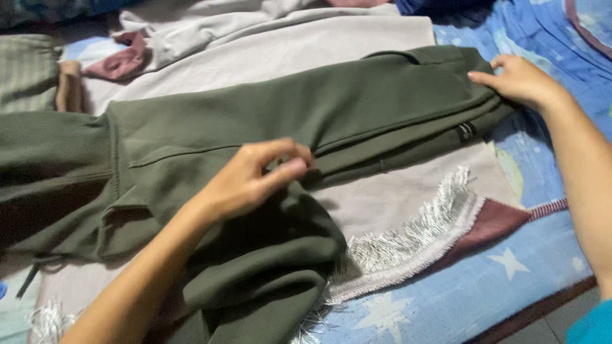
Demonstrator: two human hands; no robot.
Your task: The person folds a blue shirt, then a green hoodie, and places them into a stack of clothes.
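A dark olive-green sweatshirt (268, 114) lies spread across a pale beige cloth (395, 204) with a white fringe. My left hand (252, 178) pinches a fold of the green fabric near the middle of the garment. My right hand (519, 79) rests with its fingers pressing on the garment's far right edge, beside a small black tag (465, 132). A bunched part of the sweatshirt (268, 280) lies below my left hand.
A blue bedsheet with white stars (484, 280) covers the bed at the right and front. A light grey garment (210, 25) and a pink cloth (121, 64) lie at the back. Striped fabric (25, 70) sits at the far left.
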